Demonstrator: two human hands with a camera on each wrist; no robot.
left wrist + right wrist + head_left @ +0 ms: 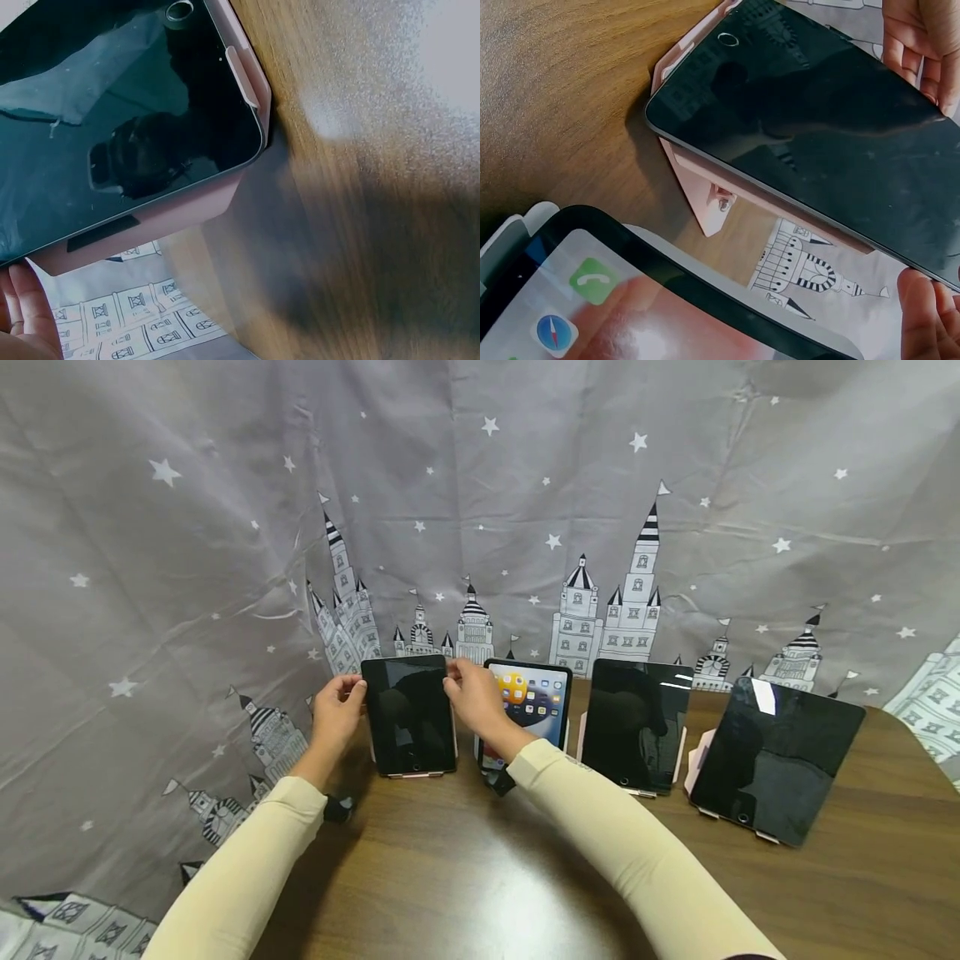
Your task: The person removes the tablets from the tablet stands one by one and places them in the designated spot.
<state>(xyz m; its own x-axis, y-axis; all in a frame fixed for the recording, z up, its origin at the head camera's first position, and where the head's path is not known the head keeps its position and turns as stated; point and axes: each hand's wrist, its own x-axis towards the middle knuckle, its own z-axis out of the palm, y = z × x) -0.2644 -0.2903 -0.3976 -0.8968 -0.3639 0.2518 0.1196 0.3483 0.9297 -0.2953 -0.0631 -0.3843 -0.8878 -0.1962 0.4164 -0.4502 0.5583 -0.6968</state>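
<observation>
Four tablets stand propped in a row on a brown wooden table (465,877). The leftmost tablet (408,714) has a dark screen and sits on a pink stand (150,225). My left hand (351,692) grips its upper left edge, and my right hand (454,674) holds its upper right corner. In the right wrist view the same dark tablet (817,127) lies across the frame, with my left hand's fingers (919,37) on its far edge and a right fingertip (926,315) near its close edge. Just right of it is a lit tablet (531,697) showing app icons.
Two more dark tablets (636,727) (772,760) on pink stands stand further right. A grey curtain (480,510) printed with castles and stars hangs close behind the row and drapes down at the table's left. Bare tabletop lies in front of the tablets.
</observation>
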